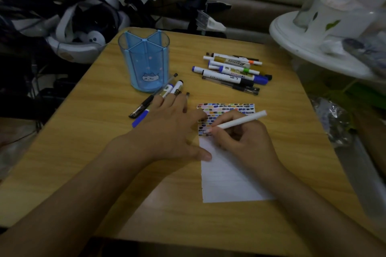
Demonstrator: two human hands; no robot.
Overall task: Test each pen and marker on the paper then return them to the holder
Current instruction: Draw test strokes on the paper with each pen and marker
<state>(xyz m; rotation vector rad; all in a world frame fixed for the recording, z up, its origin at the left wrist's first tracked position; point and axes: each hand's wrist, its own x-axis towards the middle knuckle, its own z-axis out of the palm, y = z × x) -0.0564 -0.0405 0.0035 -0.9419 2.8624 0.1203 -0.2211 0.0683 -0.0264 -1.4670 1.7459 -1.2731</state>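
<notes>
So your right hand [244, 135] has its fingers curled around a white pen [240, 120], tip down on the paper [227, 179] right at the lower edge of the block of coloured test marks, with the back end of the pen sticking up and out to the right. Your left hand [167, 129] is lying flat with the fingers spread and relaxed, not gripping anything; the thumb sits on the left edge of the paper, and the fingertips reach over a few pens and markers [158, 98] lying loose on the desk [87, 152]. That little bunch sits just in front of the blue holder [144, 60], which stands upright near the far left corner of the desk, divided into compartments, with a cat face on the front. A bigger pile of markers [231, 71] lies on the desk to the right of the holder, well apart from it and beyond the top of the paper.
</notes>
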